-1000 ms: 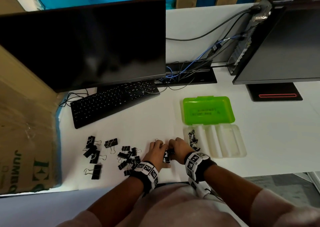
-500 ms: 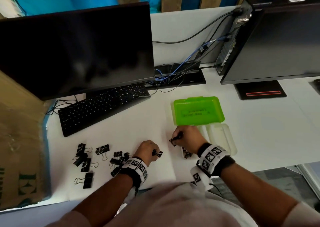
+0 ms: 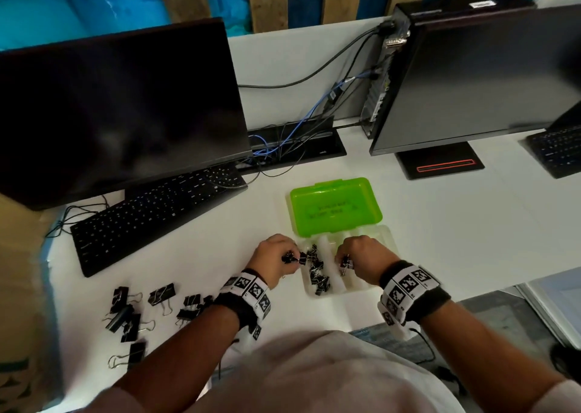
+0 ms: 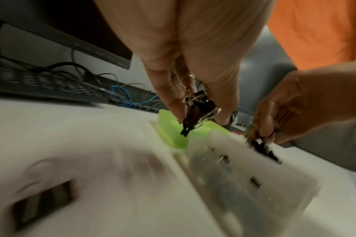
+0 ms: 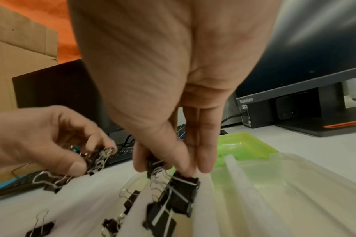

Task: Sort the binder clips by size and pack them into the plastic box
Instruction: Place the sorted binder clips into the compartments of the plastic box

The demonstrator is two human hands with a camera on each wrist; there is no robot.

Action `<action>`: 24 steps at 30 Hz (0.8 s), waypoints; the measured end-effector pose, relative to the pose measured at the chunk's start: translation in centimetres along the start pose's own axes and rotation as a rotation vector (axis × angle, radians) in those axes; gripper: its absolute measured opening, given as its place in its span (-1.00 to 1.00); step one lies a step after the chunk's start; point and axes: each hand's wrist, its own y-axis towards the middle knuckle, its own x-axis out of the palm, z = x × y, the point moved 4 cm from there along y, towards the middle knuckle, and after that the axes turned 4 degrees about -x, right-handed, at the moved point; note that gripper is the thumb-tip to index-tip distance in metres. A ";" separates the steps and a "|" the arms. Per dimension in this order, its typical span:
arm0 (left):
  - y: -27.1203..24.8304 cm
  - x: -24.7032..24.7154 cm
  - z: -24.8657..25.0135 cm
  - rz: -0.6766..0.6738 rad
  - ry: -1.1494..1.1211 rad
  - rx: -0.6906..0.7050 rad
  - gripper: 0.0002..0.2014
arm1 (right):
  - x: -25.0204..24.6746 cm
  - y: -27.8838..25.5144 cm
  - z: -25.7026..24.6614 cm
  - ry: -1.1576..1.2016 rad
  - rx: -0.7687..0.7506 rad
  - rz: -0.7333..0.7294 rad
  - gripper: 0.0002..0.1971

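Note:
The plastic box lies open, its green lid (image 3: 334, 206) folded back behind the clear divided tray (image 3: 377, 231). Several small black binder clips (image 3: 317, 274) fill the tray's leftmost slot. My left hand (image 3: 290, 257) pinches a bunch of small clips (image 4: 197, 110) just above the tray's left edge. My right hand (image 3: 344, 260) pinches clips (image 5: 155, 168) over the second slot, where medium clips (image 5: 177, 197) lie. More loose clips (image 3: 125, 315) of larger sizes are scattered on the white desk (image 3: 456, 239) to the left.
A black keyboard (image 3: 151, 217) and monitor (image 3: 119, 110) stand behind the loose clips. A second monitor (image 3: 471, 76) with its stand is at the back right, with cables (image 3: 283, 142) between the two. A cardboard box (image 3: 19, 255) borders the desk's left side.
Both hands left the loose pile and moved right and forward to the tray, each carrying clips. The right hand shifted from the tray's left end to the second slot.

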 end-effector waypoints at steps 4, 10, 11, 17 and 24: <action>2.1 1.2 4.3 -0.016 -0.037 0.087 -0.85 | -0.8 -0.2 0.3 0.082 0.004 0.022 -0.54; 4.0 4.5 7.8 -0.076 -0.056 0.082 -0.83 | -1.5 -1.5 3.8 0.303 0.188 0.257 -0.56; 4.2 5.1 7.9 -0.086 -0.038 0.074 -0.83 | -1.4 -1.7 4.2 0.336 0.217 0.245 -0.52; 4.4 7.1 8.0 -0.118 0.042 -0.049 -0.82 | 0.2 -2.1 3.9 0.457 0.136 0.101 -0.41; 4.2 7.4 7.7 -0.120 0.016 -0.112 -0.61 | 0.9 -2.0 4.4 0.433 0.170 0.125 -0.70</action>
